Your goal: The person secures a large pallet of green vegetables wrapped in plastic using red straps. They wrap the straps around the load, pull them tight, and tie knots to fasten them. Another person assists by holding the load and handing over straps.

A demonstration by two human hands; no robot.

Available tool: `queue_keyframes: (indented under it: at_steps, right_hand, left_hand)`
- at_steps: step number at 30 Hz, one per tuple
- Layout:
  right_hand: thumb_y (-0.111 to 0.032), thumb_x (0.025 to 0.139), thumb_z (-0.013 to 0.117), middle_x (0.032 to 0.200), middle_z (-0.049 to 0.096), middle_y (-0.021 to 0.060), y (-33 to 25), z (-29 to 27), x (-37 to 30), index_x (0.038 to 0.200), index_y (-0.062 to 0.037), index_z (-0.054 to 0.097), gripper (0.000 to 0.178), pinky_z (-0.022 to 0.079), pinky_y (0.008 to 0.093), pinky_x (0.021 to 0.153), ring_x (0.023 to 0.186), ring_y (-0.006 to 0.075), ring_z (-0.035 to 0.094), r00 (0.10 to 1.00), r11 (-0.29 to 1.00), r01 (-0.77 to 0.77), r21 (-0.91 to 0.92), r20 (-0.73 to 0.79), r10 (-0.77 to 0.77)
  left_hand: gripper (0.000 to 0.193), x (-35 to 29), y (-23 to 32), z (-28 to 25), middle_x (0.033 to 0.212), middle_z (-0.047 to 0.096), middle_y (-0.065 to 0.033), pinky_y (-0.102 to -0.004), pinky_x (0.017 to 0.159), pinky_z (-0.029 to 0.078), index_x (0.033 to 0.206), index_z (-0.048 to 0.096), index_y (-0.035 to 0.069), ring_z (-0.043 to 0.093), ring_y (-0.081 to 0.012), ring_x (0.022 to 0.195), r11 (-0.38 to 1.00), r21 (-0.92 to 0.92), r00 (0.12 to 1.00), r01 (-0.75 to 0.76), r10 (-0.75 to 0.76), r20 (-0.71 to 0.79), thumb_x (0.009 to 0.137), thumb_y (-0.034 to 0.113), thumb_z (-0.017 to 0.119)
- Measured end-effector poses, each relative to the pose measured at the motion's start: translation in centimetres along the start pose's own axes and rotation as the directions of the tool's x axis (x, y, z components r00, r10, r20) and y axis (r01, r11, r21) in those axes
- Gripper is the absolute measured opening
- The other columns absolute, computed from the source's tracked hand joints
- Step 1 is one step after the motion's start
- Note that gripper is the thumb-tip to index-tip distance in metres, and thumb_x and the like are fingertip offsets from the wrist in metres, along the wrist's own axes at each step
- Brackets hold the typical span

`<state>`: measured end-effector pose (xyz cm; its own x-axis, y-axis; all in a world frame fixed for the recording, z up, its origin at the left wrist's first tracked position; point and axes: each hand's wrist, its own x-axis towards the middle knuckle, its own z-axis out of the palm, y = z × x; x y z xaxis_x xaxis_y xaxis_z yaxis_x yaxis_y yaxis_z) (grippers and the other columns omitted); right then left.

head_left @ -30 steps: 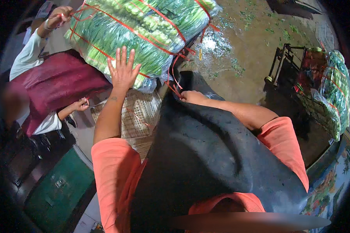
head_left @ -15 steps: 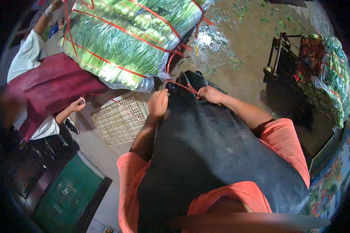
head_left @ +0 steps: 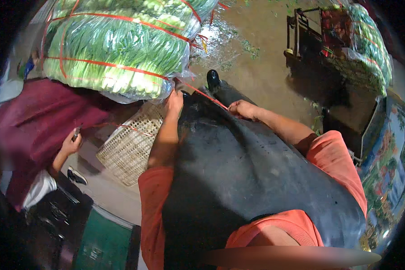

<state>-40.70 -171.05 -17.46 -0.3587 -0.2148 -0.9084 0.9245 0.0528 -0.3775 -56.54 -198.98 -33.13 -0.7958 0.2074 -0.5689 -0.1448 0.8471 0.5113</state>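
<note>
A large bundle of leafy green vegetables [head_left: 117, 49] lies in clear plastic, bound with red straps, at the upper left. From its lower right corner a thin red strap [head_left: 204, 94] runs taut to my right hand [head_left: 244, 109], which is closed on the end. At that same corner, my left hand [head_left: 174, 102] has its fingers closed against the plastic. What they grip is hidden. A black apron [head_left: 238, 162] covers my front.
A person in a maroon apron [head_left: 40, 117] stands at the left, a hand [head_left: 72, 143] holding something small and dark. A pale woven plastic crate [head_left: 130, 144] sits below the bundle. At the upper right, a cart [head_left: 297, 40] stands beside another wrapped bundle [head_left: 366, 45]. The floor [head_left: 261, 22] looks wet.
The bundle and surroundings have shifted left and up in view. My left hand has moved to the bundle's corner, and more of the strap stretches between it and my right hand.
</note>
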Motion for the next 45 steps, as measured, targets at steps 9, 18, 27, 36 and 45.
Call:
queue_keyframes:
  at_steps: [9,18,27,36,45]
  right_hand:
    - [-0.031,0.082,0.069,0.135,0.048,0.0179,-1.2,1.8,6.6,0.136,-0.0143,0.047,0.062,0.043,0.0478,0.093,0.119,0.0327,0.052,0.868,0.611,-0.187,-0.77,-0.421,-0.265]
    - [-0.033,0.098,0.053,0.08,0.068,0.0084,-7.2,7.4,15.8,0.1,-0.0003,0.062,0.034,0.05,0.0343,0.066,0.07,0.017,0.065,0.887,0.909,0.399,-0.124,-0.201,-0.417]
    - [-0.008,0.083,0.067,0.079,0.066,0.0012,-10.4,7.3,19.0,0.094,-0.0033,0.069,0.013,0.051,0.0315,0.068,0.073,0.0148,0.061,0.823,0.685,0.567,0.456,-0.337,-0.457]
    - [-0.005,0.075,0.063,0.093,0.064,0.0191,-9.5,6.8,23.7,0.109,-0.0044,0.061,0.034,0.052,0.0439,0.079,0.089,0.0403,0.062,0.202,0.357,0.867,-0.348,-0.41,-0.889]
    - [-0.017,0.079,0.06,0.103,0.064,0.0234,-9.5,6.1,22.0,0.108,-0.0021,0.058,0.033,0.051,0.0466,0.082,0.094,0.0421,0.061,0.21,0.321,0.754,-0.573,-0.253,-0.944]
  left_hand:
    - [0.06,0.4,2.3,-4.5,0.126,0.057,-0.0235,-0.0482,0.101,0.038,0.13,0.052,0.005,0.052,-0.0415,0.119,0.961,0.262,0.941,-0.092,-0.002,0.338,0.095,0.05,0.033]
    - [0.037,1.6,0.6,-3.8,0.071,0.057,-0.0095,-0.041,0.07,0.042,0.102,0.049,0.0,0.053,-0.0235,0.07,0.988,0.049,0.928,-0.146,0.12,0.352,0.094,0.036,0.047]
    - [0.057,1.0,1.6,-5.5,0.081,0.057,-0.0059,-0.0316,0.066,0.046,0.139,0.036,0.006,0.055,-0.0167,0.068,0.996,-0.001,0.913,-0.084,0.078,0.401,0.09,0.025,0.057]
    - [0.031,2.1,-1.0,-5.2,0.075,0.058,-0.0064,-0.0351,0.067,0.044,0.113,0.049,0.005,0.054,-0.0186,0.065,0.96,0.025,0.918,-0.28,0.26,0.3,0.091,0.023,0.057]
    - [0.028,2.4,-1.9,-5.0,0.068,0.05,0.0002,-0.0291,0.057,0.038,0.113,0.045,0.007,0.047,-0.0119,0.061,0.993,-0.033,0.873,-0.116,0.117,0.473,0.095,0.025,0.055]
